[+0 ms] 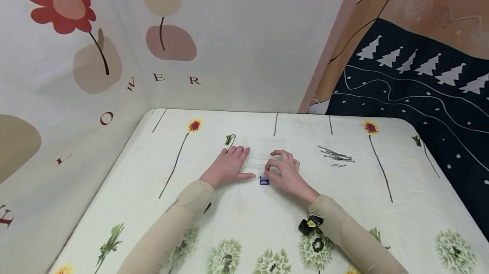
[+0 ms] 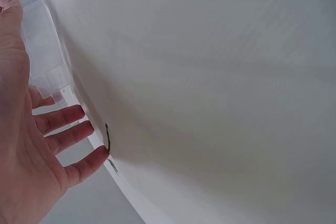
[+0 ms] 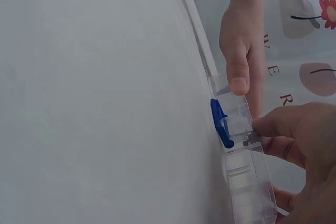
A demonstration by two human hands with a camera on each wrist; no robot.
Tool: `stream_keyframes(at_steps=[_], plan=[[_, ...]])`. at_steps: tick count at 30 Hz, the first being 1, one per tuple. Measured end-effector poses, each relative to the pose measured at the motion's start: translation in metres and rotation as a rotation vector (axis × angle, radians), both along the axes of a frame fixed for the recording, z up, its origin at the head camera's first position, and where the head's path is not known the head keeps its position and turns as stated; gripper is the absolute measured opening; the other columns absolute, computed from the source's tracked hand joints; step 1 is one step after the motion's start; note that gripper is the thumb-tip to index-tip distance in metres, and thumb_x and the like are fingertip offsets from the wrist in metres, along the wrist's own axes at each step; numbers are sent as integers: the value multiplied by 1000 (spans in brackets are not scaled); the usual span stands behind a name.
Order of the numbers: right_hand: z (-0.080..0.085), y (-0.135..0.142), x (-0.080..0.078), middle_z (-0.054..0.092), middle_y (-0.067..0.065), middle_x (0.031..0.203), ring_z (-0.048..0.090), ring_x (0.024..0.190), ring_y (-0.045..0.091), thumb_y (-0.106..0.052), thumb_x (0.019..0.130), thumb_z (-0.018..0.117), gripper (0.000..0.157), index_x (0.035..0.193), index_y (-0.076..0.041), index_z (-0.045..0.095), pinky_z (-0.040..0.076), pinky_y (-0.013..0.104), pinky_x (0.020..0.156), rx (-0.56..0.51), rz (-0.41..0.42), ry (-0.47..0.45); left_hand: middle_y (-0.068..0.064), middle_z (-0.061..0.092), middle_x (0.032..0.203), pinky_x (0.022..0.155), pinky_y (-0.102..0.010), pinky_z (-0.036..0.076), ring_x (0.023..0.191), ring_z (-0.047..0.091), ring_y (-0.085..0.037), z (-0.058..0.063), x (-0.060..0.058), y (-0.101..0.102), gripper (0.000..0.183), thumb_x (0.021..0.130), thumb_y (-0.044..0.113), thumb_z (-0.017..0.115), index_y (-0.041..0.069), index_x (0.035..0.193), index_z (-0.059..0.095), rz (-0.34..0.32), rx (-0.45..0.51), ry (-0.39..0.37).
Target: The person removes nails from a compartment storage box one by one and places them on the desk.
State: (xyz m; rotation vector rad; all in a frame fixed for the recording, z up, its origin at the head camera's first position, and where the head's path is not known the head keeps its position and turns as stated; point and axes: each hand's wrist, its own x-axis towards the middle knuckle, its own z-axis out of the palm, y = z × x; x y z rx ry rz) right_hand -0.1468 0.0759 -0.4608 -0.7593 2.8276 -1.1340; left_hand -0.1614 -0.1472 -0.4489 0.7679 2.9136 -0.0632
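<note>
A clear plastic box [image 1: 264, 155] with a blue latch [image 1: 264, 180] at its near edge lies on the cloth between the hands. My left hand [image 1: 229, 164] lies spread at its left side, fingers straight; the thumb reaches toward the near edge. Bent over the box's near right part is my right hand [image 1: 286, 171]. In the right wrist view its thumb and forefinger [image 3: 275, 121] come together at the transparent wall [image 3: 239, 129] next to the latch, its other fingers behind the box. I cannot tell whether they pinch the wall or something small.
Several long nails [image 1: 336, 155] lie in a loose pile right of the box, with a few shorter ones [image 1: 338, 165] just in front. A flower-printed white cloth [image 1: 244, 223] covers the table, and printed hangings [image 1: 244, 44] stand behind its far edge.
</note>
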Motion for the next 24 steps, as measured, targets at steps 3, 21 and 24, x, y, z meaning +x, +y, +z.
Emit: stream_keyframes(at_steps=[3, 21, 24], plan=[[1, 1, -1, 48, 14, 128, 30, 124, 43, -16, 83, 71, 10, 74, -20, 67, 19, 65, 92, -36, -5, -9, -16, 43, 142, 101, -53, 34, 127, 41, -33, 0, 0, 0, 93, 87, 73, 45, 5, 149, 33, -4, 4, 10], [0, 9, -6, 49, 18, 127, 35, 120, 45, -14, 77, 69, 3, 78, -16, 71, 25, 67, 90, -14, 42, 16, -14, 42, 144, 103, -51, 32, 130, 39, -30, -1, 0, 0, 94, 87, 75, 41, 6, 151, 31, -1, -23, 1], [2, 14, -5, 47, 21, 132, 34, 122, 47, -12, 75, 69, 11, 85, -12, 74, 26, 67, 91, 26, 95, 37, -15, 42, 144, 103, -52, 32, 130, 39, -31, 0, 0, 0, 94, 87, 75, 41, 6, 150, 31, -1, -26, 5]])
